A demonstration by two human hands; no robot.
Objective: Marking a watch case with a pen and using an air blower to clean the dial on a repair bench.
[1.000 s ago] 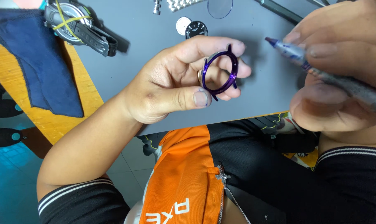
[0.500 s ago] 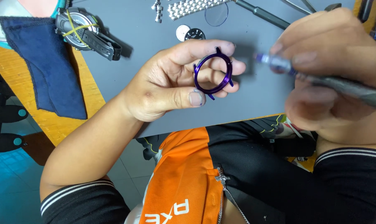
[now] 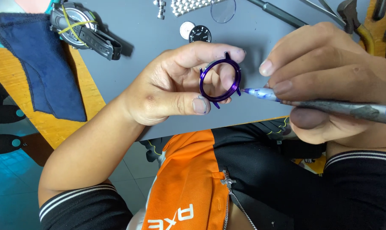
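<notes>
Head view, one entry: purple watch case ring [image 3: 220, 81], thin metal with small lugs, held upright above the grey table [image 3: 150, 47]. Left hand [image 3: 171, 91] has its grip closed on the ring, thumb at the lower edge, forefinger over the top. Right hand [image 3: 329, 81] has its grip closed around a pen-like tool [image 3: 320, 105], tip touching the ring's right side. Judged light, stiff, smooth, likely slippery; best pinched at the rim. Nearby: wristwatch [image 3: 80, 25], blue cloth [image 3: 44, 72], two small round dials [image 3: 195, 32].

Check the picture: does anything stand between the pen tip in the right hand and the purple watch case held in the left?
Nothing visible does. The pen tip sits right at the outer rim of the purple watch case, pinched in the left hand. The right hand grips the pen farther back.
</notes>
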